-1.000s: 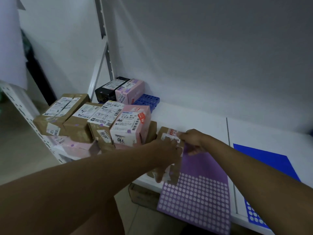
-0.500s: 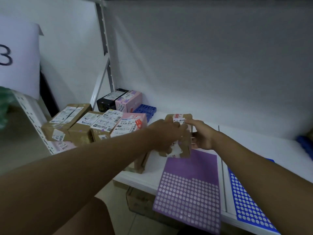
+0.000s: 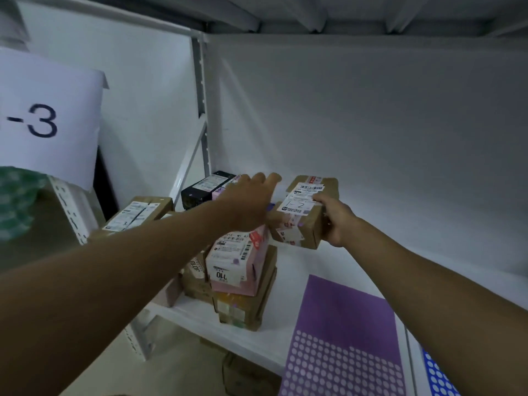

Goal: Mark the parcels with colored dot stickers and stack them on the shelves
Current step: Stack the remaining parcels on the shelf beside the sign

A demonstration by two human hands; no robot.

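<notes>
Right hand (image 3: 333,221) grips brown parcel (image 3: 307,212) | left hand (image 3: 248,201) open, fingers extended

A white shelf (image 3: 288,270) carries stacked parcels (image 3: 243,281) at left and a purple sticker sheet (image 3: 345,335) at right.

The held parcel (image 3: 305,212) hovers right of the stacked parcels (image 3: 237,270), behind the sticker sheet (image 3: 345,338).

Parcel storeroom: labelled cardboard parcels (image 3: 240,270) are sitting stacked on white metal shelving (image 3: 228,327); paper sign "-3" (image 3: 43,124) is hanging on the rack.
</notes>
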